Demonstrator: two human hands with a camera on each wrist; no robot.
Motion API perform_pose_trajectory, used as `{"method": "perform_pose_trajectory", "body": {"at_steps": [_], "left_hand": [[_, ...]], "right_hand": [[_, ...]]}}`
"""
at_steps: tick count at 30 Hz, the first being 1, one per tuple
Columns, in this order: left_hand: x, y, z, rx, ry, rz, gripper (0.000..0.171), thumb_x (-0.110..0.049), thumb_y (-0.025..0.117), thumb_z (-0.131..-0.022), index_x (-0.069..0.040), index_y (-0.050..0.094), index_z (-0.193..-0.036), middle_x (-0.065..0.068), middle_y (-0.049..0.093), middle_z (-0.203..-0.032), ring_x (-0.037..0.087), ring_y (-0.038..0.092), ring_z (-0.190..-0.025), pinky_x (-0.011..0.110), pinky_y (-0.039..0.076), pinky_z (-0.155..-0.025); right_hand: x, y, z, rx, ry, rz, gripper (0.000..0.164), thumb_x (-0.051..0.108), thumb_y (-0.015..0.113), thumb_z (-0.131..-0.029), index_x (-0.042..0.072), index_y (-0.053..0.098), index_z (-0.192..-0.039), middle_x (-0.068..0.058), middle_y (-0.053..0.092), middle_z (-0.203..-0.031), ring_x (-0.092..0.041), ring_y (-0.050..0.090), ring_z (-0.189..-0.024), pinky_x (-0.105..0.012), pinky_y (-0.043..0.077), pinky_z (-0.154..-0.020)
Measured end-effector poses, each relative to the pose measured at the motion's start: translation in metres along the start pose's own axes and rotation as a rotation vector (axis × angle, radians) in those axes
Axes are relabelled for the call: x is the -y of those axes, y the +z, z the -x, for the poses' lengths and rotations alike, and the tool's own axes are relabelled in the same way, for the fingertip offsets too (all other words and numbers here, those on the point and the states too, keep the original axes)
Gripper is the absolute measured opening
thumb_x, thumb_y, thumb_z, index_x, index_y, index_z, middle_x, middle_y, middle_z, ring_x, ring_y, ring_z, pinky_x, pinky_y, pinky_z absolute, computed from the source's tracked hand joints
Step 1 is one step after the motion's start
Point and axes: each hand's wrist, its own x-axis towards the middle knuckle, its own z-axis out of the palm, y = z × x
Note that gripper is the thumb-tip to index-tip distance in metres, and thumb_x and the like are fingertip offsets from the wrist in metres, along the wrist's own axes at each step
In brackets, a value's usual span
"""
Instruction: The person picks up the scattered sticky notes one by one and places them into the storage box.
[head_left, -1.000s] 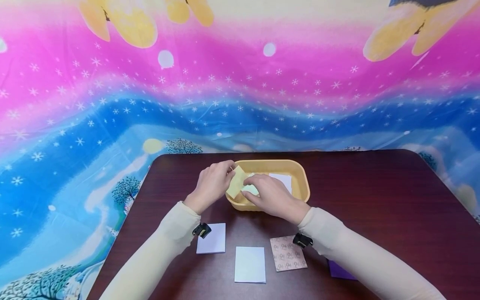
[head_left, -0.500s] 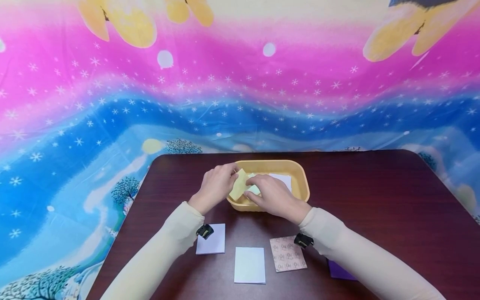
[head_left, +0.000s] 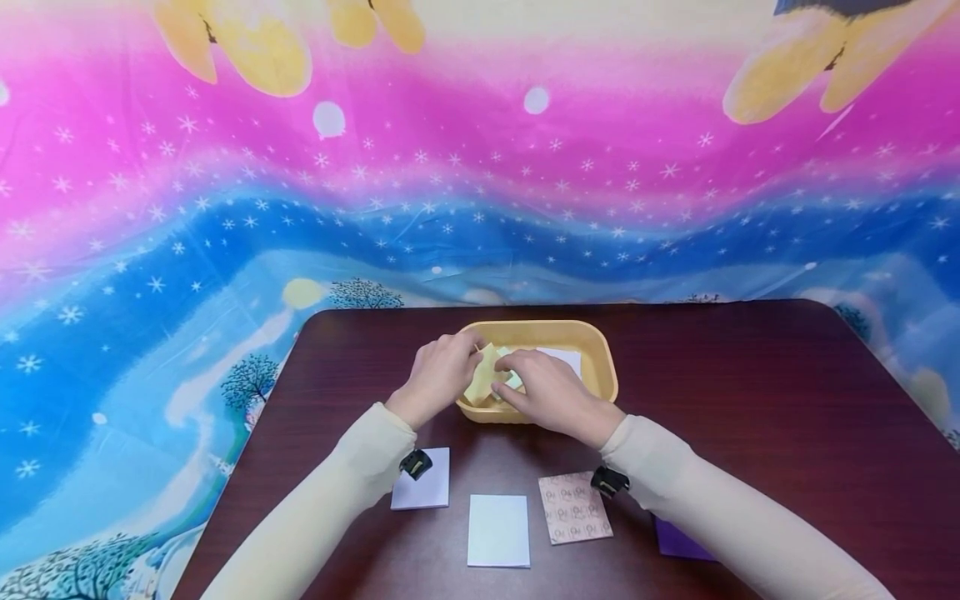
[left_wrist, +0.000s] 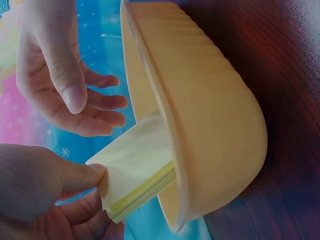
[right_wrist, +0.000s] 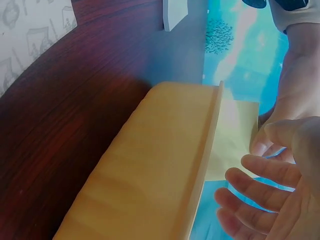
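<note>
My left hand (head_left: 442, 373) pinches a pale yellow note pad (left_wrist: 137, 155) by one end, thumb on its face. The pad is tilted, its lower end inside the yellow plastic bin (left_wrist: 215, 110). My right hand (head_left: 553, 390) hovers over the bin's front side with its fingers loosely bent and apart. In the right wrist view its fingers (right_wrist: 265, 192) are near the yellow pad, with nothing between them. Inside the bin lie a white pad (head_left: 564, 360) and a pale green one (head_left: 514, 381), partly hidden by my right hand.
On the dark wooden table (head_left: 750, 400), nearer me, lie a lilac pad (head_left: 431, 493), a white pad (head_left: 498, 532), a patterned pinkish-brown square (head_left: 573, 512) and a purple square (head_left: 681, 542) partly under my right sleeve. A printed cloth (head_left: 480, 183) hangs behind the table.
My left hand has moved right and slightly down, bringing the yellow pad lower into the bin. My right hand has barely shifted.
</note>
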Motion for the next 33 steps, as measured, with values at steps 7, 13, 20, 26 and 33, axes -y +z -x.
{"method": "perform_pose_trajectory", "body": {"at_steps": [7,13,20,26,33], "left_hand": [[-0.001,0.005,-0.003,0.029,-0.005,0.001,0.015,-0.014,0.065,-0.099,-0.012,0.072,-0.112,0.005,0.075,-0.090,0.015,0.058,-0.064,0.028,0.041,-0.052],[-0.001,0.010,-0.006,0.060,-0.015,-0.007,0.016,-0.015,0.065,-0.099,-0.013,0.072,-0.113,0.004,0.074,-0.089,0.014,0.058,-0.064,0.027,0.041,-0.051],[-0.002,0.015,-0.009,0.070,-0.023,-0.025,0.015,-0.016,0.066,-0.098,-0.014,0.072,-0.112,0.003,0.075,-0.095,0.015,0.061,-0.070,0.029,0.043,-0.054],[-0.004,0.018,-0.011,0.096,-0.026,-0.023,0.015,-0.017,0.064,-0.099,-0.015,0.071,-0.112,0.002,0.075,-0.097,0.016,0.062,-0.072,0.032,0.045,-0.057],[-0.005,0.024,-0.013,0.121,-0.034,-0.024,0.017,-0.018,0.064,-0.100,-0.015,0.071,-0.115,0.002,0.076,-0.104,0.017,0.067,-0.080,0.038,0.052,-0.066]], "right_hand": [[-0.002,-0.001,0.000,-0.009,0.002,0.001,0.028,0.029,0.069,-0.096,0.008,0.073,-0.113,-0.007,0.076,-0.108,-0.023,0.071,-0.101,-0.043,0.057,-0.083],[-0.005,0.000,0.001,-0.017,0.002,0.018,0.030,0.031,0.068,-0.096,0.008,0.073,-0.114,-0.008,0.076,-0.109,-0.024,0.072,-0.101,-0.043,0.057,-0.084],[-0.008,0.001,0.001,-0.010,0.006,0.018,0.030,0.031,0.068,-0.096,0.008,0.073,-0.114,-0.008,0.076,-0.109,-0.025,0.072,-0.100,-0.044,0.058,-0.084],[-0.011,0.002,0.002,-0.014,0.018,0.015,0.029,0.032,0.067,-0.096,0.009,0.073,-0.114,-0.007,0.076,-0.108,-0.023,0.072,-0.100,-0.043,0.058,-0.082],[-0.014,0.001,0.004,-0.014,0.028,0.021,0.028,0.030,0.067,-0.096,0.009,0.073,-0.113,-0.007,0.076,-0.108,-0.024,0.072,-0.100,-0.043,0.058,-0.081]]}}
